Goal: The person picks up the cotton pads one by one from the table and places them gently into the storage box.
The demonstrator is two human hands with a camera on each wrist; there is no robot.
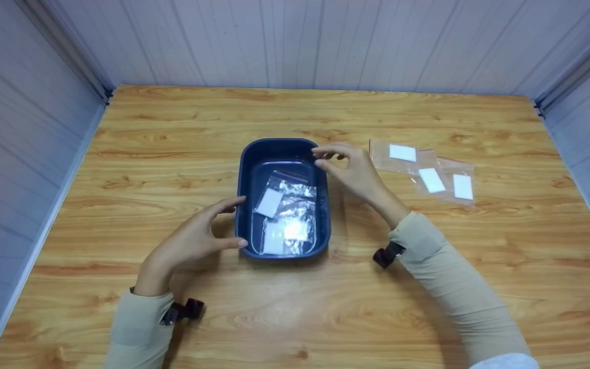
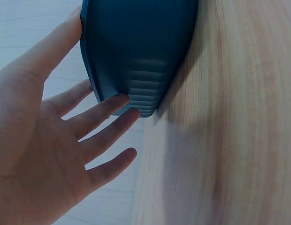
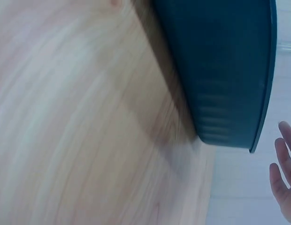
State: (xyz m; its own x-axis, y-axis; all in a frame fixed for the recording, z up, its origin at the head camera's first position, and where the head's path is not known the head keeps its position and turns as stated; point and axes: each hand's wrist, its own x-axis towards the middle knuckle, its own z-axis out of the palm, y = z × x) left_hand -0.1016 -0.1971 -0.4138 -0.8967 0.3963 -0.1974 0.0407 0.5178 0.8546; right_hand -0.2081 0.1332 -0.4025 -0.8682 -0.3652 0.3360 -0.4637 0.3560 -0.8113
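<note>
A dark blue plastic bin [image 1: 325,225] stands on the wooden table. Inside lie clear zip bags with white rectangles, one bag [image 1: 269,203] overlapping another [image 1: 274,238] nearer the front. My left hand [image 1: 192,233] is at the bin's left side, thumb and index fingertips at the rim; the left wrist view shows its other fingers spread along the ribbed outer wall. My right hand [image 1: 351,166] hovers at the far right corner of the bin, fingers loosely bent and thumb apart, nothing visible between them. In the right wrist view only some relaxed fingers [image 3: 284,159] show.
Right of the bin, three overlapping clear zip bags with white rectangles lie on the table: one at the back [image 1: 402,152], one in the middle [image 1: 432,180], one at the right [image 1: 462,186]. Pale panel walls [image 1: 295,46] border the table's back and sides.
</note>
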